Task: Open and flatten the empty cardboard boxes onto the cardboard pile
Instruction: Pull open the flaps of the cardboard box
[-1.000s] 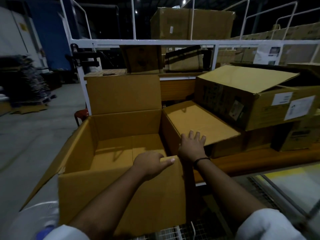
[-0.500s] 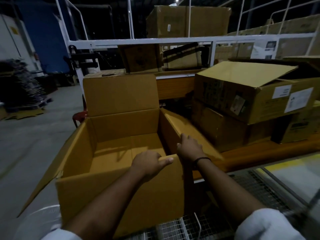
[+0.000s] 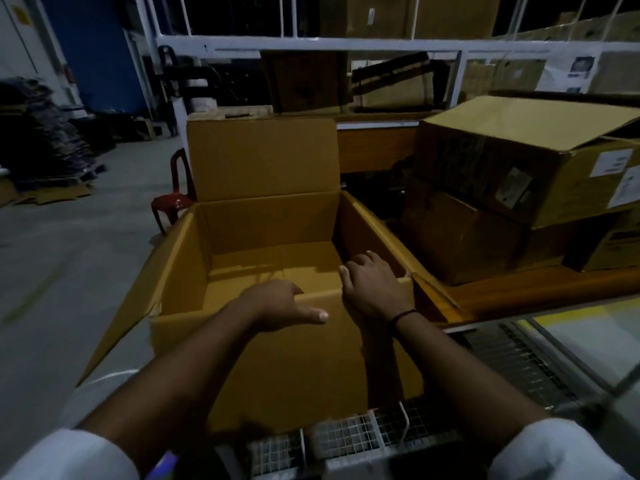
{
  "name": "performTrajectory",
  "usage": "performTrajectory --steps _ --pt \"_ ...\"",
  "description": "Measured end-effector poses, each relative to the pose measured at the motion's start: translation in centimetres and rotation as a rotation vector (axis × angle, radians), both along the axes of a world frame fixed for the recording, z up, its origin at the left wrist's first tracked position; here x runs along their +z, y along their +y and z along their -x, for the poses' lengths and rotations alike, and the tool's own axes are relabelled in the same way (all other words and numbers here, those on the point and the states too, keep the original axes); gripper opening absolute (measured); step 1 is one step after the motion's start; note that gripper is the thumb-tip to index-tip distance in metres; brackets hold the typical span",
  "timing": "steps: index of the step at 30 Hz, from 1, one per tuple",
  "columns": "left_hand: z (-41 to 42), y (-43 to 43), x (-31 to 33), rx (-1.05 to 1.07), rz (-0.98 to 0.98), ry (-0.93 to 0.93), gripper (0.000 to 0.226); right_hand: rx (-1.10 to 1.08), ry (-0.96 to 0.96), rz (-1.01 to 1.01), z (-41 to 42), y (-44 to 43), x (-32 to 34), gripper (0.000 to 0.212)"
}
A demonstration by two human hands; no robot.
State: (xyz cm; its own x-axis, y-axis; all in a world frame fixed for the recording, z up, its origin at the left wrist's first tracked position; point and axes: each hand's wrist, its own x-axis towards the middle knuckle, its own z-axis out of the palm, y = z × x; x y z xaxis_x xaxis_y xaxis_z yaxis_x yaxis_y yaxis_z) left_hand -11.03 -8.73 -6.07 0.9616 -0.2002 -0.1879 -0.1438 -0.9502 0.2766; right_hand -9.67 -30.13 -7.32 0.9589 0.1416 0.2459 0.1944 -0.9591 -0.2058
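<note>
Floor [image 3: 62,271] of grey concrete, white railing [image 3: 346,45], stacked boxes [image 3: 502,161]

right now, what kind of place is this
Probably a warehouse or stockroom: stacked cardboard boxes on the right, a white metal rail running behind, a bare concrete floor, and an open empty box in front.

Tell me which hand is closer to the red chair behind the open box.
Left. The left hand grips the near rim of the open box, on the side of the red chair; the right hand holds its near right corner, farther away.
</note>
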Motion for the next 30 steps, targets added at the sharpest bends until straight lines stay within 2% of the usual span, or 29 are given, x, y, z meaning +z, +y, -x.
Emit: performTrajectory --steps 5,9,15,18,23,27,30 --pt "1.1 4.6 0.2 0.025 -0.054 0.000 0.114 0.214 -0.089 0.024 1.4 5.4 -0.5 0.052" --pt "1.9 7.0 0.0 0.053 -0.127 -0.062 0.100 0.410 -0.046 0.091 2.4 8.7 -0.4 0.048" --pt "1.9 8.0 -0.3 0.019 -0.162 -0.128 0.073 0.455 -0.103 0.194 1.4 9.7 -0.8 0.046" --pt "1.3 8.0 -0.7 -0.003 -0.199 -0.189 0.082 0.478 -0.215 0.237 0.7 9.5 -1.8 0.045" --pt "1.3 8.0 -0.9 0.014 -0.230 -0.208 0.082 0.479 -0.357 0.220 0.3 9.4 -3.2 0.052" --pt "1.9 8.1 -0.7 0.018 -0.139 -0.199 0.078 0.479 -0.372 0.159 0.6 8.8 -3.6 0.057" --pt "2.5 8.2 -0.5 0.037 -0.098 -0.211 0.089 0.439 -0.383 0.137 0.8 7.0 -4.0 0.059"
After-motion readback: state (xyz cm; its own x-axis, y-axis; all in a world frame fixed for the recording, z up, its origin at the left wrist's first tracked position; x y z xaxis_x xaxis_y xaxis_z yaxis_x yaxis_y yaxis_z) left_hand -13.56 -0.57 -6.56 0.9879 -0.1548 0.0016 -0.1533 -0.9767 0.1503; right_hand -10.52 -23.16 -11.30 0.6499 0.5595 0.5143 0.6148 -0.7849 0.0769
